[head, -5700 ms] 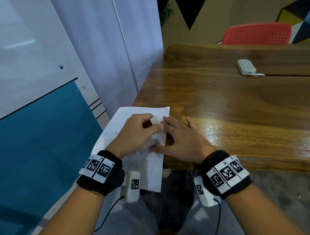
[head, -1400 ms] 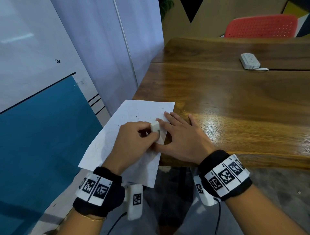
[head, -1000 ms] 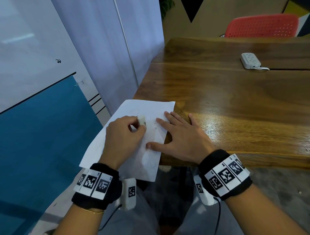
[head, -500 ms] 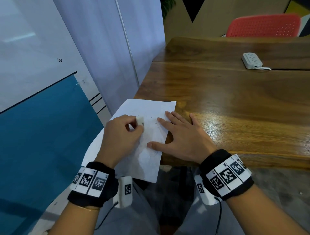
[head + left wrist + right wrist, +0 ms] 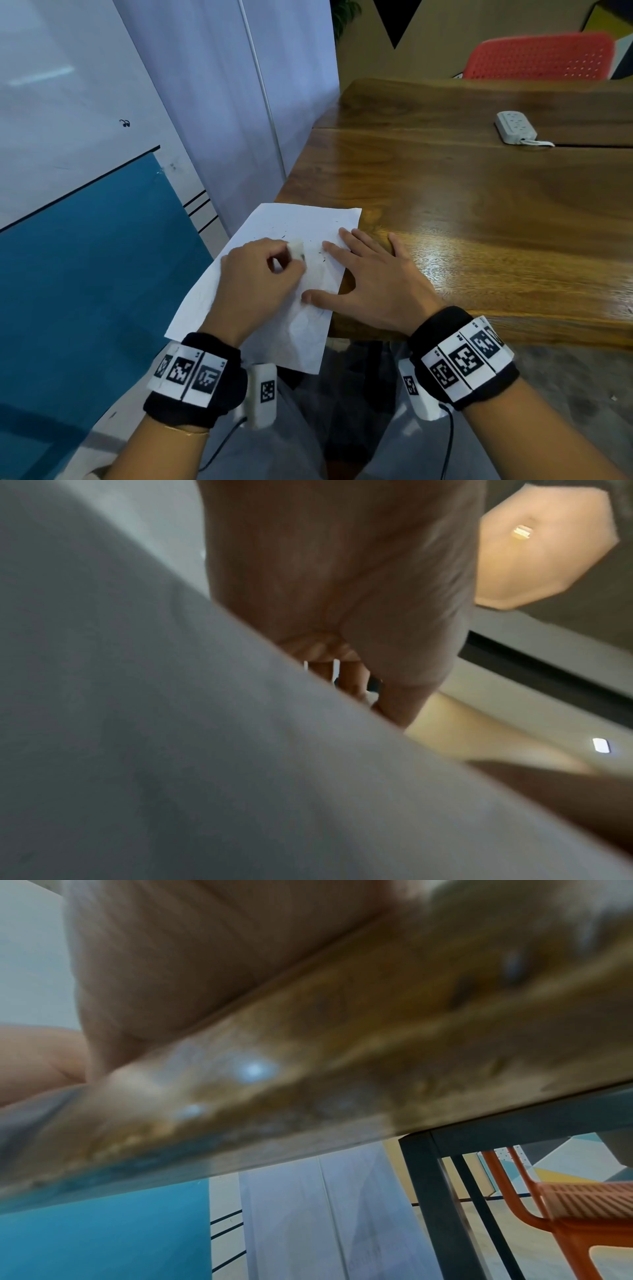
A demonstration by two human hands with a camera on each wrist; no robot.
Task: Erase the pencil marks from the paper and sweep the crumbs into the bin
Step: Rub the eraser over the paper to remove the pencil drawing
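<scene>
Left hand (image 5: pixel 255 274): curling its fingers round a small white eraser (image 5: pixel 296 250), grip clamped on it, pressing it down onto the paper just left of frame centre.
Eraser: sitting at the fingertips, touching the sheet, its lower face looking dark and smudged.
Right hand (image 5: pixel 373 284): lying flat, fingers straight and spread, grip apart and holding nothing; fingertips and thumb pressing on the right edge of the paper, palm resting on the tabletop.
Paper (image 5: pixel 274 308): white sheet lying at the near left corner of the tabletop, tilted, its lower end hanging past the tabletop edge toward the bottom of the frame; faint pencil lines showing near its lower middle.
Crumbs (image 5: pixel 322 253): small dark specks lying scattered on the upper part of the sheet, between the eraser and the right fingertips.
Tabletop (image 5: pixel 479 222): glossy brown wood filling the right half of the frame.
Power strip (image 5: pixel 515 126): white, lying at the upper right, well apart from the hands.
Chair (image 5: pixel 541 56): red, standing behind the tabletop at the top right.
Left wrist view: showing mostly blurred paper (image 5: pixel 205 750) and the underside of the hand.
Right wrist view: showing the blurred tabletop edge (image 5: pixel 342 1083) close up.
</scene>
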